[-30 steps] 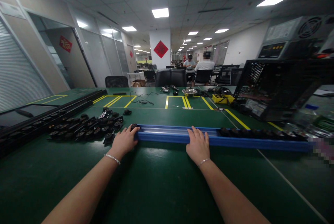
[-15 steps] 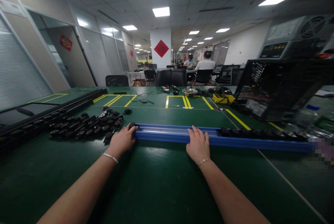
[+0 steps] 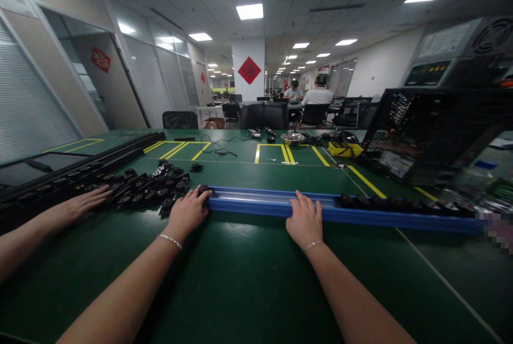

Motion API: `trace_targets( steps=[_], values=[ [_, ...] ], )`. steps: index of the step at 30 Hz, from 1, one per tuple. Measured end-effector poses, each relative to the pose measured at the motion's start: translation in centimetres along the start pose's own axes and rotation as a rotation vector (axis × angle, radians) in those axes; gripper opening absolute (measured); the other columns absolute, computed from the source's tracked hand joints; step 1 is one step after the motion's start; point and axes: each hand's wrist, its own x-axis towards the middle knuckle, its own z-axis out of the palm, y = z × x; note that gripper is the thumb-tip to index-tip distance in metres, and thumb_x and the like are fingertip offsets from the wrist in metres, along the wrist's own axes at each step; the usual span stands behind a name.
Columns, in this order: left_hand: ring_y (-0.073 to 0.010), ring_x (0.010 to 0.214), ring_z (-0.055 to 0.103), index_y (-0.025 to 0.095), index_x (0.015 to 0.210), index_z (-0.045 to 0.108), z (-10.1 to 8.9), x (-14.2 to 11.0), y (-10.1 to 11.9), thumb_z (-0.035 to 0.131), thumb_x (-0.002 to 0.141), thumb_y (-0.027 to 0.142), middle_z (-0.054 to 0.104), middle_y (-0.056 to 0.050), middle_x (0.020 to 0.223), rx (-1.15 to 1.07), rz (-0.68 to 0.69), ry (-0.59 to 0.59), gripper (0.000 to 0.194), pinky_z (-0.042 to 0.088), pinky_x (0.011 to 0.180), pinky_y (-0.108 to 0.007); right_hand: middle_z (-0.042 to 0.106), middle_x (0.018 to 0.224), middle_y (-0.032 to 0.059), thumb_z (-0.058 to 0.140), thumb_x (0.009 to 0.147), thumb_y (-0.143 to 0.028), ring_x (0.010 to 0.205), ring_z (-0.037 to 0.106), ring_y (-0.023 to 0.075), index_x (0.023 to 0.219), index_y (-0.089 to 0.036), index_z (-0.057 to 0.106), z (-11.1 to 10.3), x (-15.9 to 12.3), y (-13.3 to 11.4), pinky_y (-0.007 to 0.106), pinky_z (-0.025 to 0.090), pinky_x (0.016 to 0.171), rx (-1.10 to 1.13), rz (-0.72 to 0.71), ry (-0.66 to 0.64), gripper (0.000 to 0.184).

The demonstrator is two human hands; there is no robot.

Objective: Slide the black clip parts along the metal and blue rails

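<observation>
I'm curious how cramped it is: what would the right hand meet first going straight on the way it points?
Most likely the blue rail, which the right hand seems to touch; beyond it, perhaps the metal bowl, though depth is unclear.

Across the tabletop (image 3: 240,280) we see deep green, crossed by thin pale lines (image 3: 444,277) and, toward its far edge, marked in bright yellow stripes (image 3: 257,154) that form open rectangles and paired bars. Our eyes meet a strong blue on the long rail (image 3: 256,207), with a paler, shiny streak along its channel, and black on the row of parts (image 3: 385,204) toward its right end. Nearer the tabletop's left edge we find the heaped pieces (image 3: 140,189) mostly black with whitish flecks, while the bundle (image 3: 345,149) by the far right corner shows yellow and black.
</observation>
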Motion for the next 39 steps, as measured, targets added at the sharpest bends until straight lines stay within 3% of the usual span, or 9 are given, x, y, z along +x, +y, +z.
trace_targets(
  steps=[7, 16, 23, 31, 35, 39],
  values=[
    [-0.0280, 0.125, 0.043, 0.030, 0.131, 0.043, 0.3, 0.0, -0.5, 0.045, 0.080, 0.032, 0.041, -0.008, 0.142, 0.043, 0.026, 0.018, 0.051, 0.041, 0.095, -0.043, 0.042, 0.141, 0.0069, 0.044, 0.071, -0.015, 0.124, 0.036, 0.0236, 0.104, -0.015, 0.059, -0.4, -0.1, -0.1, 0.047, 0.010, 0.109, -0.003, 0.001, -0.008, 0.037],
    [-0.0271, 0.127, 0.042, 0.027, 0.134, 0.040, 0.7, -0.4, -6.2, 0.037, 0.084, 0.044, 0.042, -0.011, 0.141, 0.037, -0.121, -0.062, 0.052, 0.042, 0.095, -0.041, 0.042, 0.141, 0.0073, 0.045, 0.069, -0.015, 0.122, 0.037, 0.0248, 0.104, -0.015, 0.058, -0.2, 0.0, -0.4, 0.048, 0.010, 0.109, -0.015, 0.015, 0.008, 0.037],
    [-0.0309, 0.138, 0.021, 0.032, 0.130, 0.046, 3.0, -0.7, -7.5, 0.031, 0.087, 0.048, 0.037, -0.006, 0.145, 0.001, -0.046, -0.149, 0.048, 0.023, 0.104, -0.059, 0.043, 0.140, 0.0076, 0.044, 0.070, -0.015, 0.121, 0.039, 0.0252, 0.103, -0.015, 0.058, -0.2, 0.0, -0.1, 0.048, 0.012, 0.108, -0.016, -0.002, 0.012, 0.035],
    [-0.0356, 0.138, 0.015, 0.030, 0.128, 0.050, 3.9, -0.7, -10.4, 0.031, 0.085, 0.049, 0.037, -0.009, 0.145, 0.044, -0.131, -0.156, 0.050, 0.017, 0.101, -0.067, 0.042, 0.141, 0.0075, 0.045, 0.070, -0.014, 0.121, 0.039, 0.0245, 0.104, -0.016, 0.058, -0.1, -0.1, -0.1, 0.048, 0.012, 0.108, -0.019, 0.001, 0.019, 0.036],
    [-0.0371, 0.139, 0.009, 0.031, 0.123, 0.055, 3.9, -0.8, -10.6, 0.038, 0.083, 0.045, 0.030, -0.007, 0.149, 0.020, -0.147, -0.096, 0.046, 0.013, 0.102, -0.068, 0.042, 0.140, 0.0074, 0.046, 0.071, -0.015, 0.121, 0.039, 0.0242, 0.104, -0.016, 0.059, -0.3, -0.1, -0.3, 0.048, 0.012, 0.108, -0.016, 0.003, 0.009, 0.036],
    [-0.0366, 0.139, 0.008, 0.023, 0.116, 0.059, 2.9, -0.2, -7.5, 0.041, 0.081, 0.035, 0.027, -0.009, 0.150, -0.081, -0.214, 0.117, 0.041, 0.017, 0.105, -0.064, 0.043, 0.140, 0.0074, 0.047, 0.070, -0.015, 0.121, 0.038, 0.0245, 0.106, -0.017, 0.059, -0.3, -0.1, -0.3, 0.048, 0.012, 0.108, -0.006, 0.004, 0.015, 0.038]
  ],
)
